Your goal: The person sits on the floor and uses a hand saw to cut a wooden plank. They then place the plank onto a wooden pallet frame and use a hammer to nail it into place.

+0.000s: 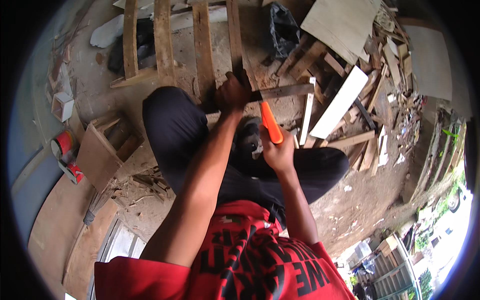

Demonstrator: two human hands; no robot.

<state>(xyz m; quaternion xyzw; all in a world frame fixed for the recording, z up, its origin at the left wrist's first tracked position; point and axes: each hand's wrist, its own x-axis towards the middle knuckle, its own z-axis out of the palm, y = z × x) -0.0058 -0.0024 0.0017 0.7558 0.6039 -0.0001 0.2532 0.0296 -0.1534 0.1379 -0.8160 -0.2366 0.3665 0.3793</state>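
My right hand (280,152) is wrapped round the bright orange handle of what looks like a handsaw (270,124). Its thin blade appears nearly edge-on, running up toward the wood beside my left hand. A slatted wooden pallet (202,45) lies in front of me, its near crosspiece (288,90) sticking out to the right past the last slat. My left hand (233,93) grips the pallet where that slat meets the crosspiece, fingers curled over the wood. The exact spot where the blade meets the wood is hard to make out.
Scrap wood (340,65) is heaped at the right, with a white board (340,102) on it. A black plastic bag (283,30) lies beyond. To the left are a wooden box (107,142), a red can (62,143) and a broom (97,200). My bent knees flank the work.
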